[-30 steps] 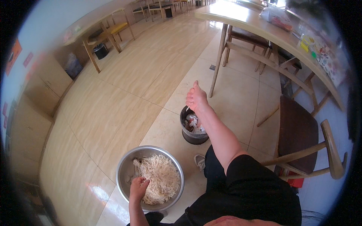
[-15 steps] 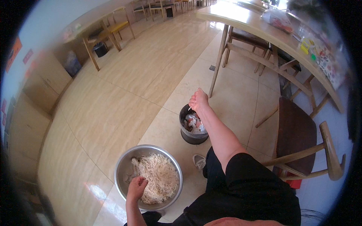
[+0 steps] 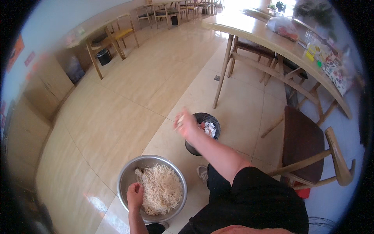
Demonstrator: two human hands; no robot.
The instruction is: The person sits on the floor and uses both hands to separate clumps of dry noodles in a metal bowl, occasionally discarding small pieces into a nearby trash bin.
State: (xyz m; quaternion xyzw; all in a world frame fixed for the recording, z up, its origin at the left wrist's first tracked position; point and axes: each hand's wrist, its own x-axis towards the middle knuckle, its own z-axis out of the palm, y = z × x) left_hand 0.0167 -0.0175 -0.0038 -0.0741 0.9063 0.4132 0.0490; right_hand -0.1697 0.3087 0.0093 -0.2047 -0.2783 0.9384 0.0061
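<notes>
A wide metal basin stands on the floor, heaped with pale, thin strands that look like bean sprouts. My left hand is over the basin's left part, beside the heap, its fingers curled together; whatever they hold is hidden. My right hand is raised at the left side of a dark trash bin, between bin and basin. Motion blurs it, but the fingers look curled around something small and pale. Crumpled white and reddish waste lies in the bin.
A wooden table stands ahead on the right, with a plastic bag on it. A brown-seated chair is close on my right. My shoe is between basin and bin. Cabinets line the left wall.
My right hand has moved left and down, from above the bin toward the basin. My left hand has shifted slightly left and remains curled beside the heap.
</notes>
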